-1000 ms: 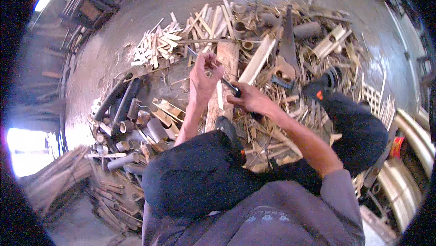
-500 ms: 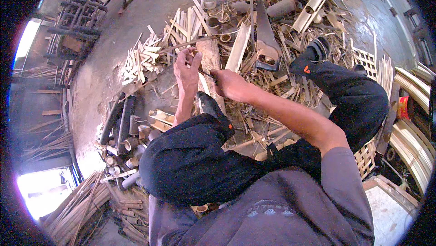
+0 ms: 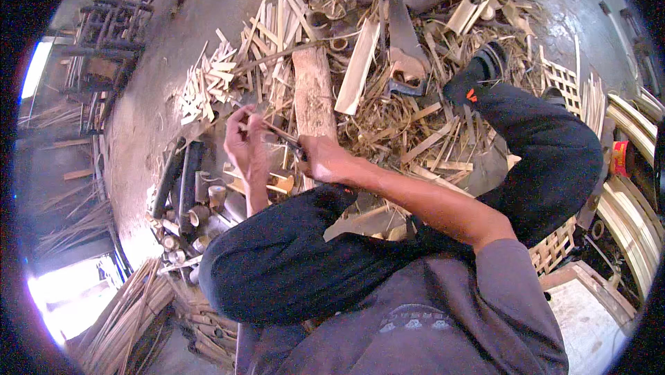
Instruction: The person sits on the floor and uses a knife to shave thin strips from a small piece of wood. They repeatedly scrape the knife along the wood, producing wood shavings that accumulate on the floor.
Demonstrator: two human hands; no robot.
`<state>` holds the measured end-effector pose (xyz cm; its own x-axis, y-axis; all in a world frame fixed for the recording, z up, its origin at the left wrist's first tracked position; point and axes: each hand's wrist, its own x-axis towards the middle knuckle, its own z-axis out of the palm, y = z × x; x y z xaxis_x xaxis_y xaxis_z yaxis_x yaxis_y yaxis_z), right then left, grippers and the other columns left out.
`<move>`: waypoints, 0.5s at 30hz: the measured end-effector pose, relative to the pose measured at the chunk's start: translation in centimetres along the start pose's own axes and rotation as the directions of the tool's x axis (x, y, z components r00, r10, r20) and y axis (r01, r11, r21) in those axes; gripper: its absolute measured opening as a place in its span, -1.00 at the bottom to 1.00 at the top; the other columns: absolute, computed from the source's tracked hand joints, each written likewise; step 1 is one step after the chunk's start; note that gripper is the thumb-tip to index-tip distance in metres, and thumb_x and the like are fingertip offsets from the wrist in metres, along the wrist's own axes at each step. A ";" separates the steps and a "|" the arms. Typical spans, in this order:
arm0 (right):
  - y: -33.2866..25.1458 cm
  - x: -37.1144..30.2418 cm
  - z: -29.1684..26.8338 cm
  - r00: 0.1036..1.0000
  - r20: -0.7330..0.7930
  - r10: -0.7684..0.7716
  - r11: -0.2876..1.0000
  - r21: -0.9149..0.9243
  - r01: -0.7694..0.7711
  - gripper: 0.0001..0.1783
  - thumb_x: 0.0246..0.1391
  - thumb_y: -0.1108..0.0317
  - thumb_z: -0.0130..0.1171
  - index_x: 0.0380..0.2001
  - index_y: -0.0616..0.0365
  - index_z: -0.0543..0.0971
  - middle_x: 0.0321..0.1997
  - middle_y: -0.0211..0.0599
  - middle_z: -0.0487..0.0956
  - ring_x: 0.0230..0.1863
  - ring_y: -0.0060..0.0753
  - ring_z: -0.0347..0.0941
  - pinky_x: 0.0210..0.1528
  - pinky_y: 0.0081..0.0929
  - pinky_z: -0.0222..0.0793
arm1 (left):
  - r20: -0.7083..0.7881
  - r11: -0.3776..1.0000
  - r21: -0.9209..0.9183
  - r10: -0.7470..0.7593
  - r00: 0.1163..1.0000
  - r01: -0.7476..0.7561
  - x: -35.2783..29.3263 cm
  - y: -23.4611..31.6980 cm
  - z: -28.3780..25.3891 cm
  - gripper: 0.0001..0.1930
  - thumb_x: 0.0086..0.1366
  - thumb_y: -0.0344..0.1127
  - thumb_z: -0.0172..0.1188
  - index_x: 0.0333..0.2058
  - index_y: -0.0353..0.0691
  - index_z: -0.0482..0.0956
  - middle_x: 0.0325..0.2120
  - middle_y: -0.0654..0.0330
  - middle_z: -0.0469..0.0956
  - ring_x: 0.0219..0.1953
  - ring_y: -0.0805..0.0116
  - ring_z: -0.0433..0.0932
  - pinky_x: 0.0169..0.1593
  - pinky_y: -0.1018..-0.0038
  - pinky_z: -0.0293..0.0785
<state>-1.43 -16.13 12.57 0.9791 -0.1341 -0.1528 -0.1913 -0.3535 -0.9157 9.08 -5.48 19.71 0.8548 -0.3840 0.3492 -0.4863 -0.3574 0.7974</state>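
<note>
My left hand [image 3: 244, 145] is raised above my left knee, fingers curled and pinched together; what they hold is too small to make out. To its right, my right hand [image 3: 324, 158] is closed round a slim knife-like tool [image 3: 285, 140], dark near the fist and pointing up and left toward my left fingers. Just beyond my right hand lies a thick wooden block [image 3: 314, 91] with a worn, pale top. A split bamboo piece [image 3: 359, 70] and a handsaw [image 3: 405, 46] rest on shavings to the right of the block.
Cut bamboo sticks [image 3: 208, 81] are heaped at the left of the block. Dark bamboo tubes [image 3: 185, 174] lie beside my left knee. Shavings and offcuts [image 3: 433, 136] spread between my legs. Woven lattice [image 3: 560, 85] and curved bamboo strips [image 3: 627, 229] stand at the right.
Both hands have come back toward my body and to the left, with the tool still in my right hand. More of the wooden block shows now.
</note>
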 end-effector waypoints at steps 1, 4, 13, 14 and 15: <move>-0.2 -0.1 1.0 1.000 -0.012 -0.021 0.998 -0.052 0.020 -0.62 -0.12 0.27 0.17 -0.31 0.40 0.44 -0.37 0.28 0.53 -0.25 0.27 0.49 -0.20 0.04 0.35 | 0.015 0.995 -0.057 -0.081 0.997 0.082 -0.4 0.1 -0.6 -0.62 0.23 -0.09 0.25 -0.15 -0.27 0.53 -0.41 0.29 0.46 -0.39 0.56 0.34 -0.29 0.58 0.31; -0.9 -0.9 3.2 1.000 0.005 0.011 0.998 0.061 -0.011 -0.65 -0.10 0.29 0.17 -0.32 0.37 0.42 -0.36 0.26 0.53 -0.24 0.27 0.48 -0.20 0.03 0.36 | -0.088 0.940 -0.327 -0.130 0.988 0.094 -2.0 -2.8 -0.9 -0.65 0.24 -0.05 0.24 -0.24 -0.25 0.51 -0.43 0.32 0.44 -0.38 0.59 0.32 -0.27 0.64 0.25; -0.4 -1.0 3.6 0.992 0.102 -0.074 0.976 0.211 0.051 -0.68 -0.09 0.33 0.15 -0.29 0.32 0.42 -0.36 0.18 0.54 -0.24 0.20 0.50 -0.20 -0.08 0.39 | -0.146 0.978 -0.129 -0.183 0.972 0.165 -3.2 -3.3 -2.0 -0.74 0.27 -0.16 0.21 -0.26 -0.25 0.50 -0.43 0.33 0.44 -0.39 0.56 0.37 -0.31 0.58 0.34; 0.0 -0.9 3.7 0.988 0.121 -0.091 0.966 0.252 0.058 -0.69 -0.10 0.33 0.14 -0.29 0.31 0.43 -0.37 0.16 0.54 -0.25 0.17 0.50 -0.21 -0.10 0.39 | -0.132 0.976 -0.099 -0.208 0.969 0.196 -3.2 -3.2 -2.0 -0.75 0.27 -0.16 0.21 -0.27 -0.25 0.51 -0.43 0.33 0.44 -0.39 0.55 0.37 -0.31 0.58 0.34; -0.3 -0.7 3.5 0.983 0.144 -0.117 0.954 0.293 0.071 -0.69 -0.10 0.34 0.14 -0.29 0.30 0.44 -0.38 0.13 0.54 -0.26 0.15 0.51 -0.21 -0.12 0.39 | -0.127 0.973 -0.065 -0.230 0.965 0.223 -3.3 -3.0 -2.5 -0.75 0.26 -0.17 0.21 -0.27 -0.25 0.51 -0.43 0.33 0.44 -0.39 0.54 0.37 -0.30 0.58 0.34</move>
<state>-1.84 -12.68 11.70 0.9944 0.0425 -0.0963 -0.0930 -0.0756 -0.9928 8.13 -1.01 17.42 0.9597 -0.1796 0.2160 -0.2701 -0.3776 0.8857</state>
